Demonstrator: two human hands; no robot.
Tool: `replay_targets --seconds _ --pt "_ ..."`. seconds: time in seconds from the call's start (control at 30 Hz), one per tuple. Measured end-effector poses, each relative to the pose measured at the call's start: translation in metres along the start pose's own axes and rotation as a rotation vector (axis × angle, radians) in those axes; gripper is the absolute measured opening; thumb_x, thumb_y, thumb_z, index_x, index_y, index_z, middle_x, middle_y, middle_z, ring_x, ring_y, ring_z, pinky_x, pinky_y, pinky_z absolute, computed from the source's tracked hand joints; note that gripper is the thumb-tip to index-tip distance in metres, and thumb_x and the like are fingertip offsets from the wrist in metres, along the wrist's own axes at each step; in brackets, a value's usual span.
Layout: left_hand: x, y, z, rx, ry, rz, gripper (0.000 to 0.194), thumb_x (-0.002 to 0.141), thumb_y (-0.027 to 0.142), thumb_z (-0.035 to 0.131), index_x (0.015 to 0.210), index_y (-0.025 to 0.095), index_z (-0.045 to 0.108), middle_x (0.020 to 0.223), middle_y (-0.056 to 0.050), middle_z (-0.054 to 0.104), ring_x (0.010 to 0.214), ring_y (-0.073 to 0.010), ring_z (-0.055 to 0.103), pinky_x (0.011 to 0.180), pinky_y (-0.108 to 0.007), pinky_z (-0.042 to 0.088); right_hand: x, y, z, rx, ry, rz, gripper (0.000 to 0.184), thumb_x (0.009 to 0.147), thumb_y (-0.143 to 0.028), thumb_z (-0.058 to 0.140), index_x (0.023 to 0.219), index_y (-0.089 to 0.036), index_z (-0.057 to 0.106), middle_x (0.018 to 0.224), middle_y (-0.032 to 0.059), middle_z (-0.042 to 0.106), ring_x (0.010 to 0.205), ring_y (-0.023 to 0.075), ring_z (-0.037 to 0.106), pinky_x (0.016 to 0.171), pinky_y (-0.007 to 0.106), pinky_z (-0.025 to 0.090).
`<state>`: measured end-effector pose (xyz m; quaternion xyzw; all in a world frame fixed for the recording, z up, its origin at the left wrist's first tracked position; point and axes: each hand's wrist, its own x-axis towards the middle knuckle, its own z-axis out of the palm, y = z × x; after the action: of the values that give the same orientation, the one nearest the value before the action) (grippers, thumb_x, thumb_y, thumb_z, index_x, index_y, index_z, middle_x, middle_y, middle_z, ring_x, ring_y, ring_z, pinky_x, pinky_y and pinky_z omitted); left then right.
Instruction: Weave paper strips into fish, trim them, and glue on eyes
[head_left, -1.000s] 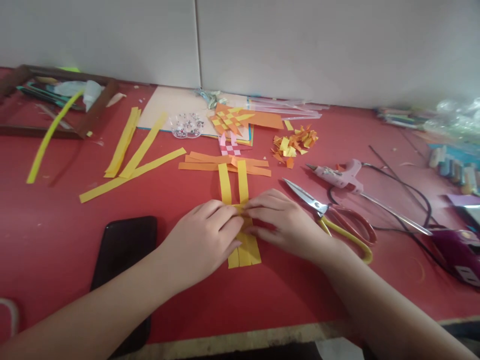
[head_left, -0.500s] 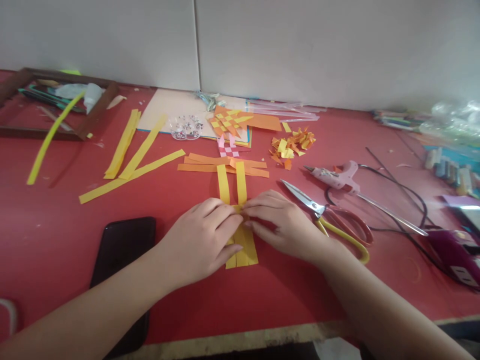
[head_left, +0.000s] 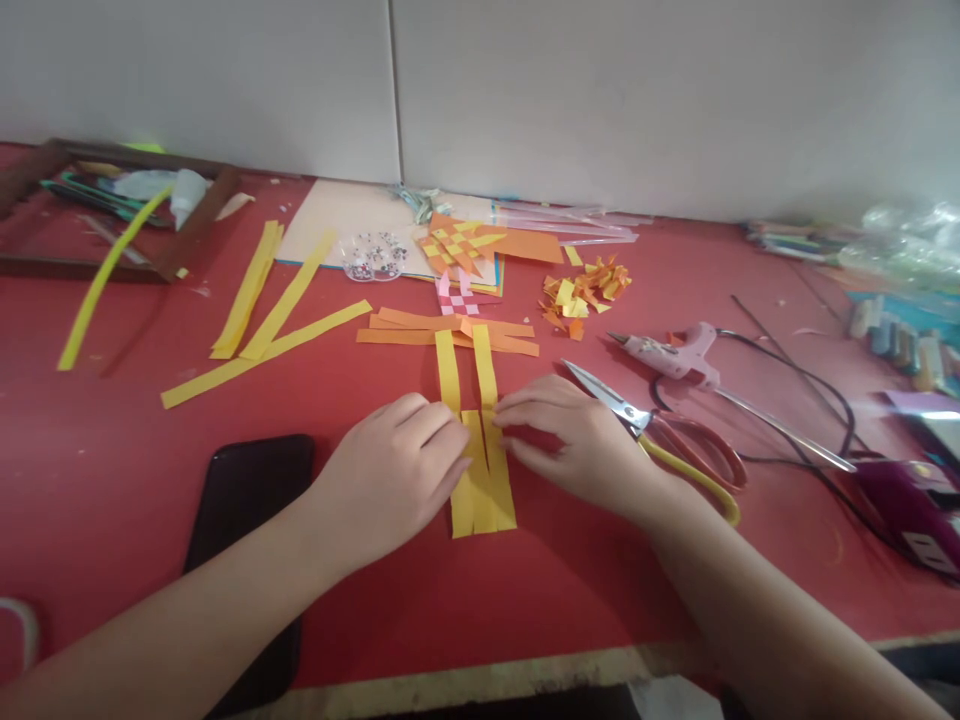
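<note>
Several yellow paper strips (head_left: 484,510) lie side by side in front of me, two of them reaching farther back than the middle one. At the left edge, my left hand (head_left: 401,470) is closed with its fingertips pinching the left strip. My right hand (head_left: 574,440) pinches the right strip near its middle, thumb and forefinger close together. A narrow gap shows between the strips, and their lower ends lie flat on the table. Just beyond their far ends, orange paper strips (head_left: 405,336) lie crosswise. My fingers partly cover the left strip.
Scissors (head_left: 637,415) lie beside my right hand, with a pink glue gun (head_left: 675,355) and its cord behind. A black phone (head_left: 251,490) is under my left forearm. Loose yellow strips (head_left: 247,290), paper scraps (head_left: 589,290), woven orange paper (head_left: 459,242) and a wooden frame (head_left: 180,235) lie farther back.
My hands have moved slightly apart, the left one leftward and the right one rightward. More of the middle yellow strip and a gap beside it now show.
</note>
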<state>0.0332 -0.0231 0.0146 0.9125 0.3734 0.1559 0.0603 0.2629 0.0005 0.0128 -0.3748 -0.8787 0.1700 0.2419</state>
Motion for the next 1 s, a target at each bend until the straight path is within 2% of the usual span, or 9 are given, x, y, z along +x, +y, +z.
replay_targets --seconds 0.13,0.3,0.8,1.0 --pt "0.0014 -0.0024 0.0005 0.025 -0.02 -0.009 0.02 0.096 0.024 0.049 0.089 0.014 0.065 0.083 -0.006 0.061 0.077 -0.0246 0.053 0.067 -0.04 0.048 0.001 -0.0005 0.0006 0.009 -0.061 -0.005 0.011 0.087 -0.016 0.066 0.097 -0.02 0.071 0.101 0.0048 0.076 0.094 0.021 0.066 0.087 0.039 0.055" --pt "0.001 -0.0023 0.0001 0.028 -0.029 0.005 0.019 0.096 0.024 0.05 0.092 0.014 0.066 0.087 -0.007 0.062 0.08 -0.0249 0.053 0.07 -0.04 0.048 0.0008 -0.0009 0.0011 0.016 -0.067 -0.007 0.01 0.088 -0.016 0.066 0.096 -0.018 0.071 0.102 0.0048 0.076 0.095 0.021 0.065 0.088 0.039 0.054" --pt "0.0003 -0.0012 -0.0004 0.022 -0.005 0.002 0.02 0.097 0.024 0.049 0.089 0.015 0.065 0.084 -0.006 0.061 0.078 -0.0238 0.052 0.068 -0.039 0.046 0.0013 -0.0016 0.0004 -0.016 -0.01 -0.036 0.01 0.088 -0.015 0.065 0.096 -0.016 0.071 0.101 0.0059 0.075 0.095 0.0209 0.065 0.087 0.037 0.054" --pt "-0.0004 0.0004 -0.0024 0.032 0.062 0.02 0.025 0.098 0.023 0.047 0.081 0.016 0.064 0.075 -0.004 0.058 0.07 -0.0219 0.05 0.063 -0.036 0.042 0.0023 -0.0024 0.0002 -0.055 0.066 -0.02 0.009 0.089 -0.019 0.065 0.095 -0.017 0.071 0.093 0.0051 0.075 0.091 0.0203 0.065 0.084 0.036 0.054"
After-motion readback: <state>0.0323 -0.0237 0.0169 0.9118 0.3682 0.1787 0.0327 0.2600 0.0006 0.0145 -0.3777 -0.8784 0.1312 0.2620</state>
